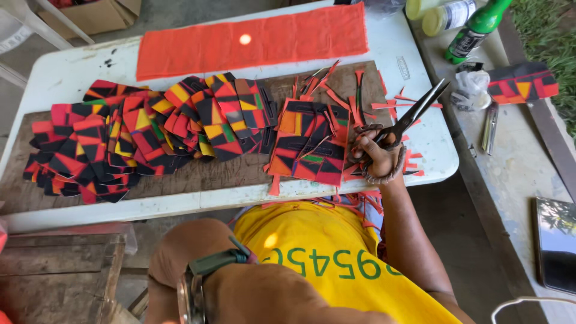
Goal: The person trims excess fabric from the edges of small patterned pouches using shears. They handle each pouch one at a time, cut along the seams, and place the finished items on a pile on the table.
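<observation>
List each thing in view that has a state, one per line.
Scissors: blades open, gripped by the right hand.
Left hand: out of view; only the wrist with a watch shows.
Green bottle: lying down.
Patterned pieces: fanned in overlapping stacks.
Orange cloth: spread flat.

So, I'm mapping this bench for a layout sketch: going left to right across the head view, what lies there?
Wooden crate → fanned pile of patterned cut pieces → smaller patterned stack → right hand gripping scissors → green bottle → patterned strip → dark phone.
</observation>
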